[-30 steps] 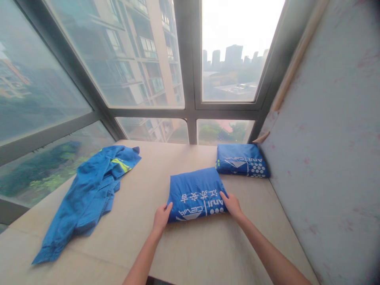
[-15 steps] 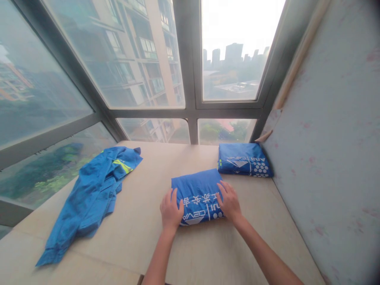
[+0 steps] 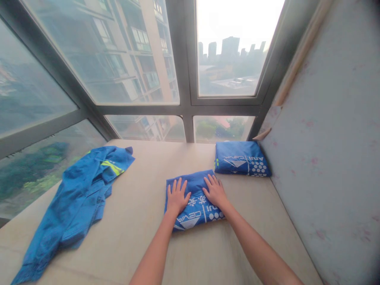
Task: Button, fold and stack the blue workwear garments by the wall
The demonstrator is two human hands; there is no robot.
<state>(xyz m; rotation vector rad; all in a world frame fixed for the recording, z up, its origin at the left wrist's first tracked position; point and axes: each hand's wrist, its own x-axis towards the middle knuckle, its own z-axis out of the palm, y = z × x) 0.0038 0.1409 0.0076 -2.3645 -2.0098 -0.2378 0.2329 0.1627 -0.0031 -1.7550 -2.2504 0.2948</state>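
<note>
A grey window frame [image 3: 184, 109] spans the back and left, with a tall building [image 3: 133, 51] beyond the glass on the left and hazy towers [image 3: 230, 47] on the right; a pale wall [image 3: 335, 158] with faint pink marks closes the right side; between them lies a broad, light, wood-like surface [image 3: 124, 245].

On it are 3 blue pieces; the largest is a loose blue garment [image 3: 75, 198] at the left, crumpled and stretched from the near left edge toward the window, well apart from the other 2; next is the front blue bundle [image 3: 196, 189], folded into a flat block, lying near the middle of the surface, below both hands; the rear blue bundle [image 3: 240, 152], also folded, sits in the far right corner, close to the wall; its near left corner is just beside the front bundle's far right corner, and I cannot tell whether they touch.

The left hand [image 3: 177, 198] lies palm down on the left part of the front bundle, fingers spread wide, gripping nothing; the right hand [image 3: 215, 192] lies likewise on its right part, fingers also spread.

White lettering [image 3: 191, 215] and dots run along its near side, partly covered higher up by the hands; smallest are yellow-green stripes [image 3: 112, 168] on the loose garment.
</note>
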